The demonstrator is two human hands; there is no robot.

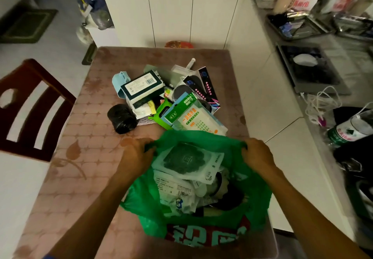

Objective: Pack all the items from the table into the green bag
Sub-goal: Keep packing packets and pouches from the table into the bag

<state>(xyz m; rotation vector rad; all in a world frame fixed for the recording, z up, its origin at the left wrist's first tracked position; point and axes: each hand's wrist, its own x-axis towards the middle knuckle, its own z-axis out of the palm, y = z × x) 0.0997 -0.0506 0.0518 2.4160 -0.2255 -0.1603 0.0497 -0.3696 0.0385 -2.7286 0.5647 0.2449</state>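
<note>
Nearest you, the green bag (201,214) sits at the 6 o'clock edge of the table (84,157), its mouth pulled wide open. Your left hand (135,155) grips the bag's rim at about 9 o'clock of the opening, fingers curled into the plastic. Your right hand (257,153) pinches the opposite rim at about 3 o'clock, fingers likewise bunched around the film. Between your hands, inside the bag, a white pouch with a dark round print (187,160) lies on top of other white packets; what lies deeper is too jumbled to tell.

Just beyond the far rim, toward 12 o'clock, the unpacked pile rests on the table. A white-and-green glove packet (193,117) is nearest, almost touching the bag. A black roll (122,118) stands apart at the pile's 9 o'clock side. Farther back lies a dark box with a barcode label (142,86), a pale blue item (119,81) beside it, and black packs with pink dots (205,89) at 1 o'clock.

A wooden chair (30,107) stands at the table's 9 o'clock side.
</note>
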